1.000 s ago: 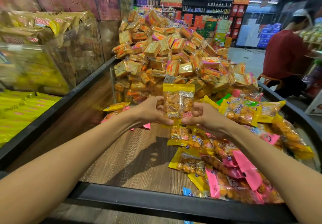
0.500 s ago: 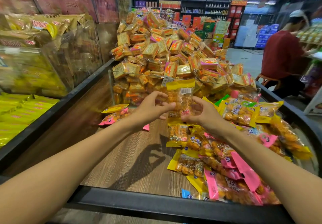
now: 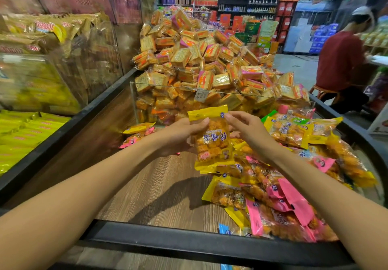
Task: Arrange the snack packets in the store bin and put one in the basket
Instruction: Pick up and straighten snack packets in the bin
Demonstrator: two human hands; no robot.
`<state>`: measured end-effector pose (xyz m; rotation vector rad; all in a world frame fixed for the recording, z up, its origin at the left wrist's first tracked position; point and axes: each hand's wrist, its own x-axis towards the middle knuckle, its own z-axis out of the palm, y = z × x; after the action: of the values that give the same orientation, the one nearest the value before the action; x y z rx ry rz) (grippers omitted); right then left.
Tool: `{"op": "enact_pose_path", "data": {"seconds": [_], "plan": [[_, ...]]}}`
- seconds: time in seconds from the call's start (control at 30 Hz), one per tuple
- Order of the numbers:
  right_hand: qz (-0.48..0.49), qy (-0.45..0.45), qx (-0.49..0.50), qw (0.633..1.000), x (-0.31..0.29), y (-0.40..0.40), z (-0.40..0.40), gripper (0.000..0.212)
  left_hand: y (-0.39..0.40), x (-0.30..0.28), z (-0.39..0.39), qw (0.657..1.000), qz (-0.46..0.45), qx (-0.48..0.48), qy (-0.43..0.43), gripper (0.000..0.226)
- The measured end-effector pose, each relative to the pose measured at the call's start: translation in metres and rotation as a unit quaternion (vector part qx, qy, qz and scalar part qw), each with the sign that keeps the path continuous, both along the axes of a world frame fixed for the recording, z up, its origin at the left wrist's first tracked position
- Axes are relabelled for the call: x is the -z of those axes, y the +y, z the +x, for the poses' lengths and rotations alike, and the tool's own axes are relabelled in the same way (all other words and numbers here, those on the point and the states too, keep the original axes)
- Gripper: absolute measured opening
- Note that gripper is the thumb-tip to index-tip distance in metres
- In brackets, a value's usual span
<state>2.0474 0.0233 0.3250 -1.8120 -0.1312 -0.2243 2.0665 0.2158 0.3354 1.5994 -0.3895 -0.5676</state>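
Left hand (image 3: 180, 135) grips a yellow packet (image 3: 212, 139) upright over the bin (image 3: 168, 240); right hand (image 3: 247, 129) pinches its top right corner. Loose packets (image 3: 273, 196) crowd the right; a clear divider (image 3: 210, 93) with heaped biscuits (image 3: 199, 59) stands beyond.

This is a shop, a grocery store by its look. A black-rimmed display bin (image 3: 189, 246) with a wood-grain floor holds loose snack packets (image 3: 279, 202), and behind a clear divider (image 3: 220, 93) wrapped biscuits (image 3: 201, 59) are heaped high. Stocked shelves (image 3: 220, 2) line the far wall.
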Motion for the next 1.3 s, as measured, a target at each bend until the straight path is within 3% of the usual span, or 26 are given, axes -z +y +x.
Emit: {"op": "enact_pose_path", "data": {"seconds": [0.13,0.33,0.5,0.73,0.9,1.0,1.17,1.3], "plan": [[0.028,-0.011,0.006,1.000,0.003,0.002,0.000,0.033,-0.001,0.001,-0.003,0.999,0.011,0.029,0.013,0.035],[0.071,-0.006,0.018,0.997,0.004,-0.002,-0.001,0.037,0.003,0.002,0.006,0.998,0.002,-0.046,-0.032,0.032],[0.081,0.015,-0.003,0.997,0.002,0.001,-0.001,0.026,0.005,0.005,0.008,0.996,0.015,-0.067,-0.059,0.033],[0.085,0.001,0.032,0.996,0.001,-0.002,0.001,0.029,0.002,0.002,0.005,0.995,0.001,-0.066,-0.070,0.028],[0.130,0.105,-0.047,0.985,-0.006,0.005,-0.005,0.023,0.004,0.002,0.007,0.990,-0.016,-0.116,-0.073,0.025],[0.026,0.176,-0.156,0.972,-0.004,0.007,-0.010,0.019,0.005,-0.005,0.008,0.986,-0.052,-0.145,-0.060,0.024],[-0.003,0.172,-0.196,0.966,0.005,0.008,-0.008,0.056,0.010,-0.008,0.010,0.983,-0.044,-0.167,-0.063,0.026],[0.055,0.157,-0.190,0.968,0.004,0.003,-0.006,0.048,0.011,-0.010,0.013,0.990,-0.047,-0.132,-0.034,0.035]]}}
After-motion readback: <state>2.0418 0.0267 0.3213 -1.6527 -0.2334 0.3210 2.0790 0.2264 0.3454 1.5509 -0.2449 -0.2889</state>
